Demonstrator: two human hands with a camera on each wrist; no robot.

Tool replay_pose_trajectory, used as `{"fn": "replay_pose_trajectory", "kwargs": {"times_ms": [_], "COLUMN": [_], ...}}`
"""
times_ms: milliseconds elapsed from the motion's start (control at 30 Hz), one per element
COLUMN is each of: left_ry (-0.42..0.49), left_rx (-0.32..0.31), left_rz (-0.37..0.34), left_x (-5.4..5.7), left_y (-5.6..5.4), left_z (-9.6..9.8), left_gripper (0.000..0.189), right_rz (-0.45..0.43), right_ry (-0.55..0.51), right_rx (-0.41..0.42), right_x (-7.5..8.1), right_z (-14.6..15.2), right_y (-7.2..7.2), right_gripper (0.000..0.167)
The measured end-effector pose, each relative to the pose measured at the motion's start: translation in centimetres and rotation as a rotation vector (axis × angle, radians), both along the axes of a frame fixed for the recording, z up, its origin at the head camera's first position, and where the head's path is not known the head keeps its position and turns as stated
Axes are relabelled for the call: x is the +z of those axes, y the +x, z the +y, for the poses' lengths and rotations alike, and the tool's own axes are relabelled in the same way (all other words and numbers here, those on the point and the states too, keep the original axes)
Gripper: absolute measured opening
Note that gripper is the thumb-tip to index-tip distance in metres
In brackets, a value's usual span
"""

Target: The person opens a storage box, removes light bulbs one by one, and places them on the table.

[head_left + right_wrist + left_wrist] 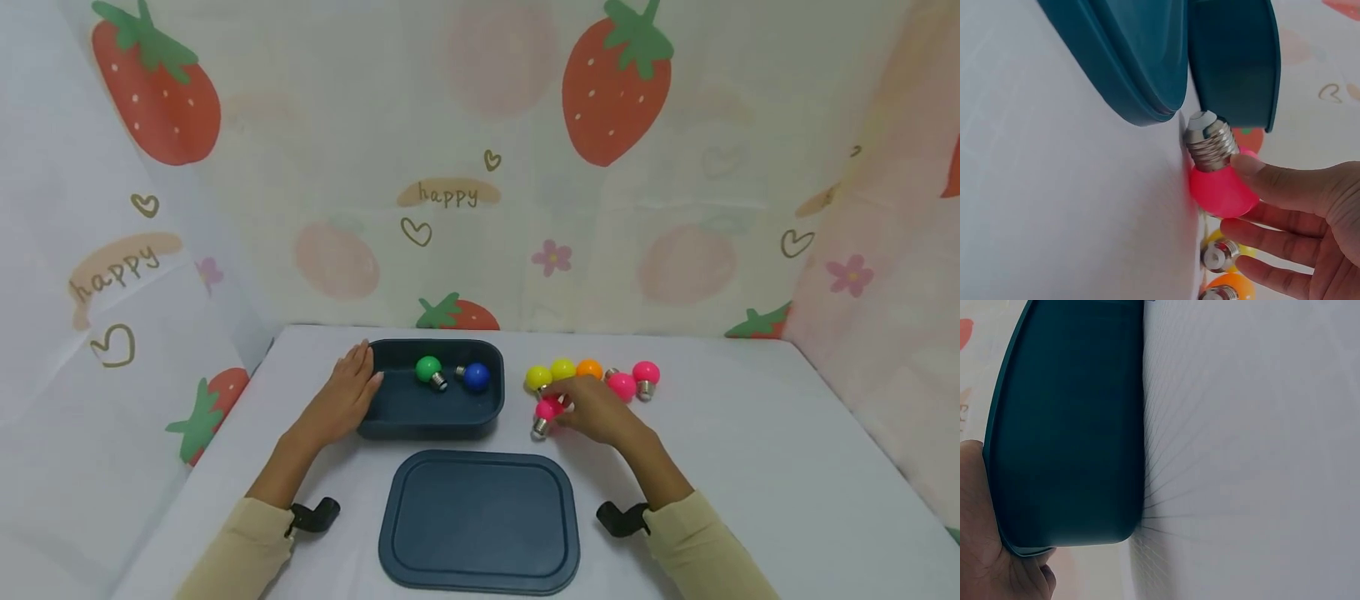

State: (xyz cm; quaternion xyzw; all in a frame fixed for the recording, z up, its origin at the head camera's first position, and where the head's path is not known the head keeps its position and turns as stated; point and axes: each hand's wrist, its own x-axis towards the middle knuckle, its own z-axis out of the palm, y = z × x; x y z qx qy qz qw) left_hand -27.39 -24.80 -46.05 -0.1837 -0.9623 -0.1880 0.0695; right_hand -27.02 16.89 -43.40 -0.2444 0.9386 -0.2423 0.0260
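Observation:
My left hand (343, 392) holds the left end of a dark blue rectangular container (427, 432); its thumb lies over the rim, with the fingers along the outside. Inside the container are a green light bulb (428, 368) and a blue light bulb (477, 377). To the right of the container, my right hand (596, 408) pinches a pink light bulb (1222, 190) between thumb and fingers. The bulb's metal screw base points toward the front. Close behind this hand are two yellow bulbs (537, 377) and an orange bulb (589, 368).
A flat dark blue lid (480, 523) lies on the white table in front of the container. Two more pink bulbs (646, 372) sit beyond the right hand. Strawberry-patterned cloth (450, 267) hangs around the table's back and sides.

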Motion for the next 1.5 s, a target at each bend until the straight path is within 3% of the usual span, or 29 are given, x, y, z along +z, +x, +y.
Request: {"fn": "replay_pose_trajectory", "kwargs": {"times_ms": [267,600,800,1000,1233,1500], "left_ry": [-0.014,0.039,0.025,0.013,0.013,0.040], "left_rx": [-0.009,-0.018,-0.009,-0.003,-0.002,-0.006], "left_rz": [0.003,0.012,0.016,-0.006,-0.015,-0.003], "left_x": [0.7,-0.3,0.0,0.3,0.5,0.4], "left_y": [-0.5,0.1,0.1,0.1,0.1,0.3], "left_z": [0.1,0.0,-0.1,0.1,0.2,0.2], "left_gripper": [0.065,0.070,0.069,0.064,0.064,0.064], "right_rz": [0.044,0.073,0.122,0.118,0.203,0.185], "right_ry": [0.039,0.040,-0.028,-0.022,0.024,0.112], "right_rx": [-0.049,-0.068,-0.016,0.010,0.094,0.170], "right_x": [1.5,1.8,2.9,4.7,6.9,8.2], "right_z": [0.2,-0.3,-1.2,-2.4,-4.5,-7.5], "right_y": [0.2,1.0,1.1,1.2,0.0,-1.8], "right_gripper": [0.041,0.040,0.037,0.039,0.040,0.045]}}
